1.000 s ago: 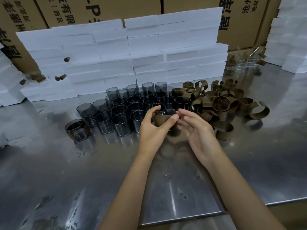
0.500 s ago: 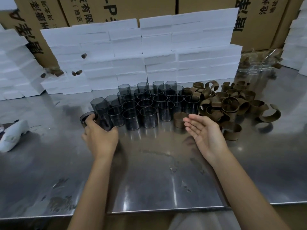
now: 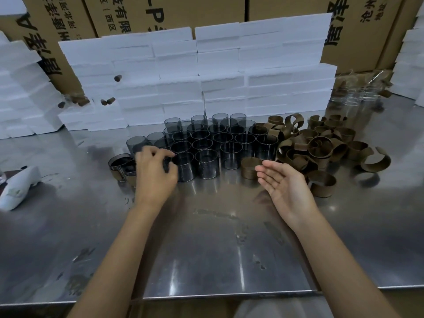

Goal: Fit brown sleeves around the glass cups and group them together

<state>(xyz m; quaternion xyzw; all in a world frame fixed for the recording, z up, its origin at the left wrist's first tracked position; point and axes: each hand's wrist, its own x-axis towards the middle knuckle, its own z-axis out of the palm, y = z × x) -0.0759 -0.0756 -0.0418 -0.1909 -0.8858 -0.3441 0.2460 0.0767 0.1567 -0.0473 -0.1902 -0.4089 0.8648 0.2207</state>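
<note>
Step in hand, as I read it: pick the next bare cup and a sleeve to pair. Left hand [image 3: 156, 173] sits over the front-left corner of the glass cups [image 3: 213, 143], fingers curled down toward a front-row cup [image 3: 183, 166]; can't tell whether it actually grips that cup or just hovers on it, the knuckles hide the contact. Right hand [image 3: 284, 187] is palm-up, fingers relaxed and spread, holding nothing. Nearest sleeve [image 3: 251, 167] stands upright just beside its fingertips at 11 o'clock, not touching; the sleeve pile [image 3: 321, 145] spreads from 12 to 2 o'clock of that hand. Sleeved cups [image 3: 120, 165] sit at 9 o'clock of the left hand, touching or nearly so. To do it well: take the cup by the rim from above so neighbours don't tip, grab the lone sleeve rather than dig in the tangled pile, open the split wide, wrap at mid-height, then park it with the group at 9 o'clock on the steel table [image 3: 206, 249].
</note>
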